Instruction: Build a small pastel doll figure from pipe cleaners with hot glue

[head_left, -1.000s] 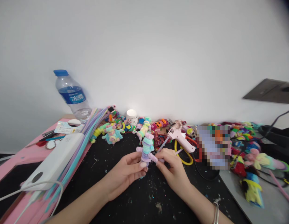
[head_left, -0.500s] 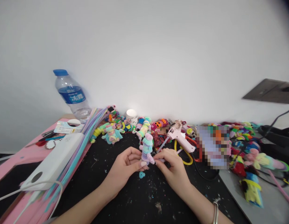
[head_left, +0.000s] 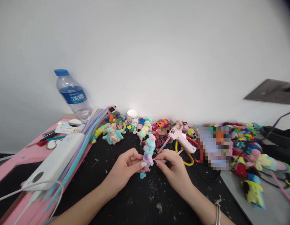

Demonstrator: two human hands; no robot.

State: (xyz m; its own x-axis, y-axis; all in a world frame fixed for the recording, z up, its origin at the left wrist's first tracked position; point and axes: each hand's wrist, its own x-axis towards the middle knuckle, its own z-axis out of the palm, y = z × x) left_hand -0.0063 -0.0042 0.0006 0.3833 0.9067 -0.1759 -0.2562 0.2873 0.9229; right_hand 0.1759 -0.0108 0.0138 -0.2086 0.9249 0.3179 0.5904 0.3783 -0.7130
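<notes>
In the middle of the view, my left hand (head_left: pixel 126 167) is closed round the lower part of a small pipe-cleaner figure (head_left: pixel 149 147). The figure has fuzzy coils in mint, blue, pink and lilac, and it stands nearly upright, leaning a little right. My right hand (head_left: pixel 173 168) pinches thumb against fingers just right of the figure's base, on what looks like a thin lilac pipe cleaner, mostly covered by the fingers. A small blue fuzzy loop (head_left: pixel 142 175) lies on the black mat (head_left: pixel 135 203) below the figure.
Behind my right hand lies a pink glue gun (head_left: pixel 182 140) with a cable. Finished fuzzy figures (head_left: pixel 113 133) and a paper cup (head_left: pixel 132 117) line the wall. At left are a bottle (head_left: pixel 73 95), loose pipe cleaners (head_left: pixel 76 162) and a white power strip (head_left: pixel 54 162). More figures (head_left: pixel 264 161) sit right.
The figure has turned in my left hand and leans slightly right; its short lilac limb no longer points out toward my right hand. Both hands have stayed nearly in place.
</notes>
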